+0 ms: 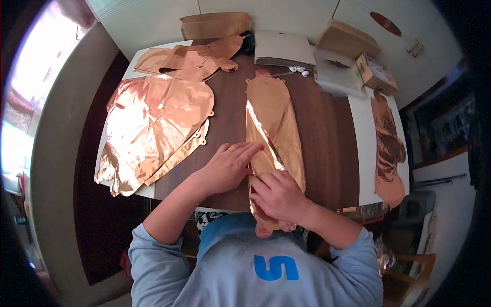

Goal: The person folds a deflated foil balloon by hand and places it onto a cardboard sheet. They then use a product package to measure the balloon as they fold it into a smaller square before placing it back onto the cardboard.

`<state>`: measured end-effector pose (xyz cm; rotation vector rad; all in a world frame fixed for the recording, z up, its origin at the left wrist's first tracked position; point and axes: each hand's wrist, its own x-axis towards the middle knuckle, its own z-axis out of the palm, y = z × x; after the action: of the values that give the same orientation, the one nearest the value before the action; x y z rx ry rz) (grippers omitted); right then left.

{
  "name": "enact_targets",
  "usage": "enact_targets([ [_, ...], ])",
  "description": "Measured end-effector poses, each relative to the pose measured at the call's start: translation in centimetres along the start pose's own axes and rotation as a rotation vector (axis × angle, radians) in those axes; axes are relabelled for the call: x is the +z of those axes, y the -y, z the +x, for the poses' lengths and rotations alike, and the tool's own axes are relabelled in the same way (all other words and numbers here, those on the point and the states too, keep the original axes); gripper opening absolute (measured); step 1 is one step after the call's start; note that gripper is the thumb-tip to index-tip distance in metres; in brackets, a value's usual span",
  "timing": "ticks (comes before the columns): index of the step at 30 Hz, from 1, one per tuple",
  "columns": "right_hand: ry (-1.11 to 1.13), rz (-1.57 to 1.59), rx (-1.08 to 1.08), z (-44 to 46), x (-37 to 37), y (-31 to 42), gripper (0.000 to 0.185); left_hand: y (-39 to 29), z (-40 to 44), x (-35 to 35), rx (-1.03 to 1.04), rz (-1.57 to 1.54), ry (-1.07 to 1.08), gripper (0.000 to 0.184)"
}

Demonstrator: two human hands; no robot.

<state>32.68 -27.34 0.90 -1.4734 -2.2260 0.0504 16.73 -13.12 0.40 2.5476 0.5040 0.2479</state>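
A long folded copper-coloured foil sheet (268,102) lies lengthwise on the brown table in front of me, its lower end reaching over the near edge. A shiny fold runs slantwise down its middle. My left hand (236,162) rests on the sheet's left edge with the fingers stretched toward the fold. Lower down, my right hand (279,194) has its fingers bent together on the foil, near the bottom of the shiny fold. The fingertips of the right hand are partly hidden, and I cannot make out exactly what they pinch.
Large flat foil pieces (158,112) cover the table's left side. Another narrow foil piece (387,153) lies at the right edge. Along the back stand a grey stack of sheets (284,48), clear plastic bags (332,74), a small cardboard box (376,74) and small white items (299,70).
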Motion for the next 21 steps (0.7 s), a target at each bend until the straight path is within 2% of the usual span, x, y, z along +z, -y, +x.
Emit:
enact_targets([
  [9, 0.091, -0.122, -0.008, -0.7, 0.1, -0.3, 0.046, 0.2, -0.3, 0.4, 0.048, 0.007, -0.065, 0.071],
  [16, 0.105, -0.176, 0.021, -0.6, -0.2, 0.6, 0.045, 0.1, -0.2, 0.1, 0.04, 0.003, -0.036, 0.07],
  [21, 0.093, -0.137, 0.025, -1.0, -0.8, 0.2, 0.041, 1.0, -0.3, 1.2, 0.126, 0.026, -0.09, 0.061],
])
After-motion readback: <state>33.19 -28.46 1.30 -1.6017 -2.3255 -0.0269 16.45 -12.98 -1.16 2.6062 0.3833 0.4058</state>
